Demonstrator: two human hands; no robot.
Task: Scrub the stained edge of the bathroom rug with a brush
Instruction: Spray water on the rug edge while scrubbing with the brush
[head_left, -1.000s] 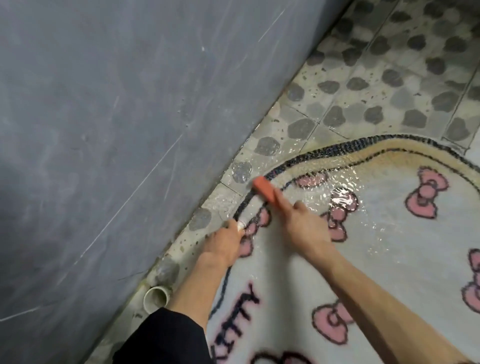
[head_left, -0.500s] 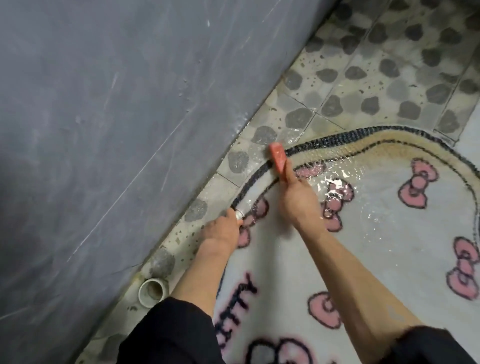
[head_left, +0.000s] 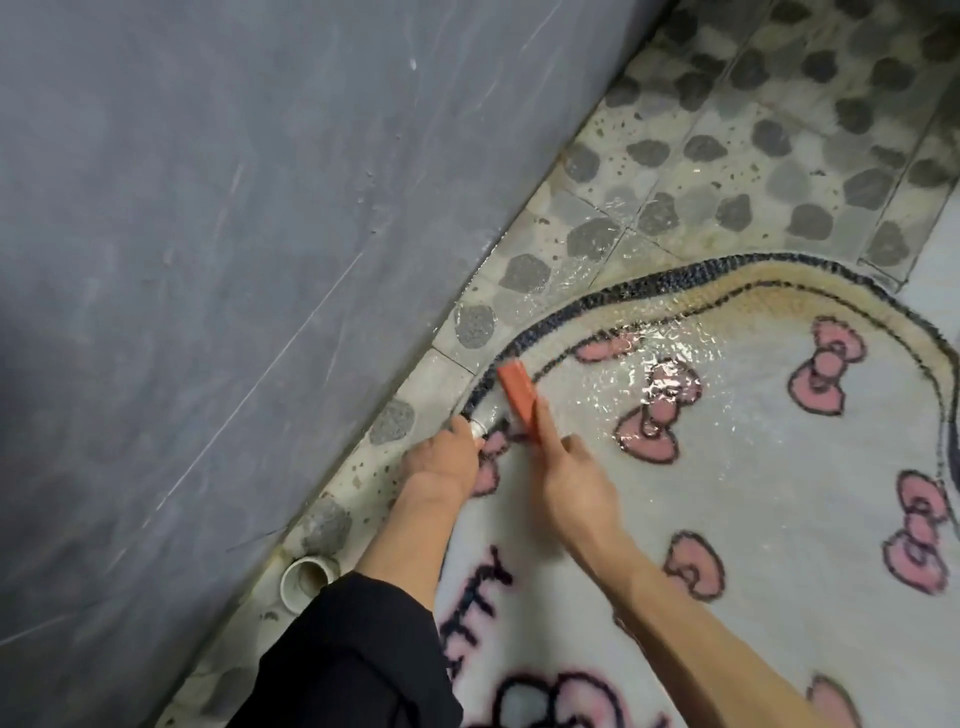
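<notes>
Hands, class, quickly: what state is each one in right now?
Left hand: gripping a small white object at the rug edge.
Right hand: gripping the orange brush.

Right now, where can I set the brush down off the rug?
Bare tiles beyond the far edge of the rug. The strip between wall and rug is narrow, crowded by the left hand and a pipe.

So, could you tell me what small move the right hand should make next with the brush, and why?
Probably a short stroke forward along the border of the black-edged white pile rug: the right hand grips the orange rectangular brush, set on that border, and the yellow-brown stained band continues ahead.
</notes>
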